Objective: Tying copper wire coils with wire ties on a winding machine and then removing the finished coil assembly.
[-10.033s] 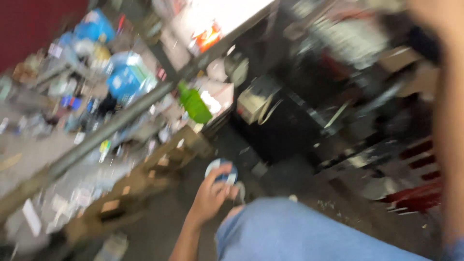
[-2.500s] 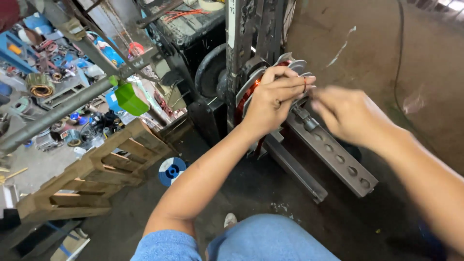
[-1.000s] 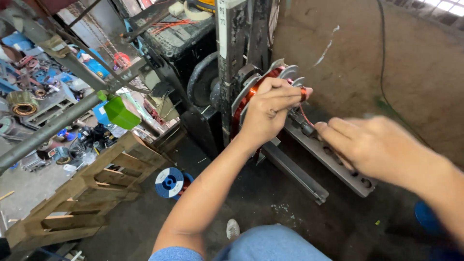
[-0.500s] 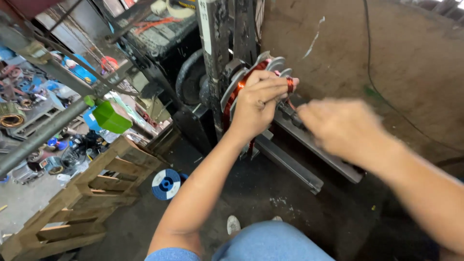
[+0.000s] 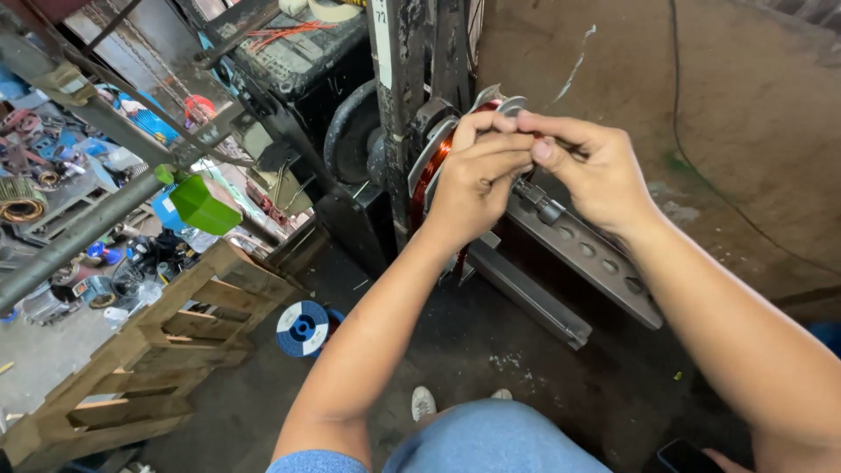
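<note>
Up front, both hands (image 5: 534, 166) pinching copper coil (image 5: 431, 171)

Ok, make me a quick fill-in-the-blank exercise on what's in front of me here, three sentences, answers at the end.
1. Both the left hand and the right hand meet at a coil of ____-coloured wire on the winding machine.
2. On the floor beside the wooden pallet lies a blue and white ____.
3. The plastic scoop hanging near the metal pipe is ____.

Missing words: copper; disc; green

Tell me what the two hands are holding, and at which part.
Both the left hand and right hand pinch the copper coil at its top edge.
</note>
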